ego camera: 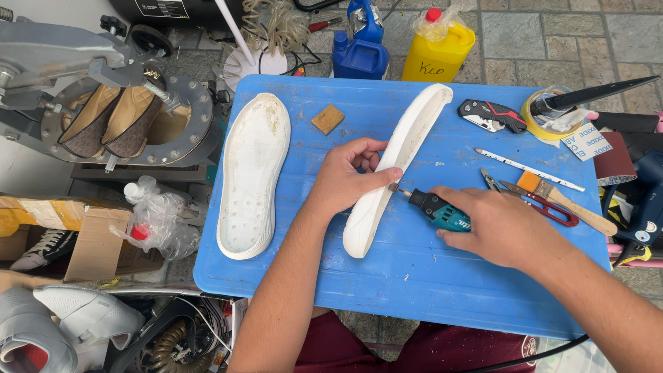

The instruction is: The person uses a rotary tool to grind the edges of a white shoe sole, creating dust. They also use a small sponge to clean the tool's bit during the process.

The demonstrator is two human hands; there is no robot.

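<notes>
My left hand [347, 176] grips a white shoe sole [407, 141] stood on its edge on the blue table top [414, 276], thumb along its side wall. My right hand [501, 224] holds a teal and black rotary tool [435, 208], its small tip touching the sole's side just beside my left thumb. A second white sole [252, 173] lies flat, inside up, to the left.
On the table lie a tan sanding block [327, 119], utility knife [492, 115], tape roll [552, 114], pencil [528, 169], brush [563, 200] and red scissors [545, 206]. Blue [359, 48] and yellow [438, 52] jugs stand behind. A shoe press [110, 110] is at left.
</notes>
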